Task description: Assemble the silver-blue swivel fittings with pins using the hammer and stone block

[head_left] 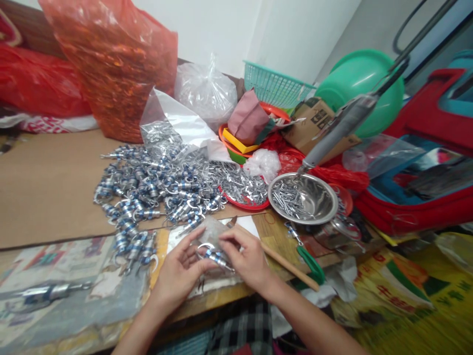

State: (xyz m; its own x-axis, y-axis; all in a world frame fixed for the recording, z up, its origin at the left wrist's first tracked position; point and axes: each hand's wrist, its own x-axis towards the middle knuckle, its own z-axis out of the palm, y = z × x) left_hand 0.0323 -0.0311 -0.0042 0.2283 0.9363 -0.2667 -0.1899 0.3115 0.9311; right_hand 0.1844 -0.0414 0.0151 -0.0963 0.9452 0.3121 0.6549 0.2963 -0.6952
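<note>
Between my hands, over the front edge of the worktable, is a small blue-and-silver hook bolt (218, 259) with a curved hook. My left hand (179, 271) is closed round its hook end, thumb along the body. My right hand (249, 256) has its thumb and fingers bent together at the bolt's right side; whether they pinch a smaller part is hidden. A greyish, blurred block-like thing (212, 228) stands just behind my fingers. Beneath my right wrist passes a wooden handle (291, 266), its far end covered. A large pile of similar hook bolts (148, 190) lies at the left.
A red tray (254, 207) of small metal pieces and a steel bowl (328, 197) of pins stand behind my right hand. A grey tool (340, 128) hangs over the bowl. Plastic bags (121, 64), a green basin (369, 84) and a red-and-blue stool (424, 207) surround the table.
</note>
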